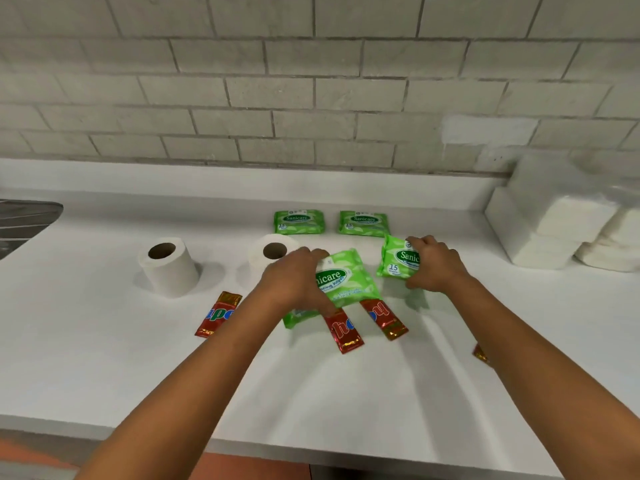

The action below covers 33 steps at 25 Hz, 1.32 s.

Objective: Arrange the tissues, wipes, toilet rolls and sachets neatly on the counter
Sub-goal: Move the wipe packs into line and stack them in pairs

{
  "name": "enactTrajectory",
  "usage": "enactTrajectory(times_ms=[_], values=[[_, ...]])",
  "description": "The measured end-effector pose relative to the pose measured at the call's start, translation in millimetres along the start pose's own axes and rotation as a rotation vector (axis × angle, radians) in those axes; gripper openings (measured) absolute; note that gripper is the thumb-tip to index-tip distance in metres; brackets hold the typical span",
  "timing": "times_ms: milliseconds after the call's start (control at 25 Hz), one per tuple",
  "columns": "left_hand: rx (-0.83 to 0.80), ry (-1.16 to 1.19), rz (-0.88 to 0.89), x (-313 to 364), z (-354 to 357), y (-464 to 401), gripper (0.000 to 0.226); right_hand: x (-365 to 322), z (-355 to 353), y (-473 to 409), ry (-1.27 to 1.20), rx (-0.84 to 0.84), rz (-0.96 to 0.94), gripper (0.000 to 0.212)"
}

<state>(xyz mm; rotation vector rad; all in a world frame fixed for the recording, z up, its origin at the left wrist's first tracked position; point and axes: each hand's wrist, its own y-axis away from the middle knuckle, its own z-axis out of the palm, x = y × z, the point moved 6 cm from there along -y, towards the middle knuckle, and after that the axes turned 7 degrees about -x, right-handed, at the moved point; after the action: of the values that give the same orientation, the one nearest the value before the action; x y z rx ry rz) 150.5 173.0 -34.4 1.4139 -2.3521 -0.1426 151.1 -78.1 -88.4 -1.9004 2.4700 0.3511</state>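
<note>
My left hand [298, 277] grips a large green wipes pack [346, 282] lying at the middle of the white counter [104, 358]. My right hand [433, 265] holds a small green wipes pack [396, 258], tilted, just to its right. Two more small wipes packs [299, 221] [363, 223] lie side by side behind. One toilet roll [168, 266] stands upright at the left, and another [270, 252] is partly hidden by my left hand. Red sachets lie in front [218, 315] [343, 332] [382, 318]; one more [481, 355] peeks from under my right forearm.
Stacked white tissue packs [554, 220] fill the back right corner against the tiled wall [311, 98]. A metal sink edge [24, 220] shows at the far left. The counter's front edge [242, 445] runs just below my forearms.
</note>
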Motion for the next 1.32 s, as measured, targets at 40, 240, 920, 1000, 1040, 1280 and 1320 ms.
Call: enactTrajectory(times_ms=[40,240,920,1000,1040,1280,1320], values=[[0.026,-0.003,0.002,-1,-15,-7,0.099,-3,-8,-6,0.004,0.006,-0.006,0.095],[0.149,-0.013,0.009,-25,-81,-63,0.095,-10,-44,-49,-0.045,0.054,-0.009,0.092],[-0.163,-0.020,-0.053,-117,-61,-273,0.093,-55,-12,-209,0.043,-0.216,-0.100,0.084],[-0.178,-0.015,-0.046,-120,-52,-285,0.092,-56,-5,-220,0.063,-0.224,-0.098,0.084],[-0.179,-0.017,-0.043,-121,-49,-289,0.091,-56,-3,-223,0.077,-0.219,-0.094,0.083],[-0.259,-0.094,-0.042,-126,-31,-304,0.093,-49,17,-236,0.100,-0.292,-0.047,0.087],[-0.260,-0.098,-0.044,-127,-29,-304,0.094,-48,19,-235,0.103,-0.292,-0.048,0.088]])
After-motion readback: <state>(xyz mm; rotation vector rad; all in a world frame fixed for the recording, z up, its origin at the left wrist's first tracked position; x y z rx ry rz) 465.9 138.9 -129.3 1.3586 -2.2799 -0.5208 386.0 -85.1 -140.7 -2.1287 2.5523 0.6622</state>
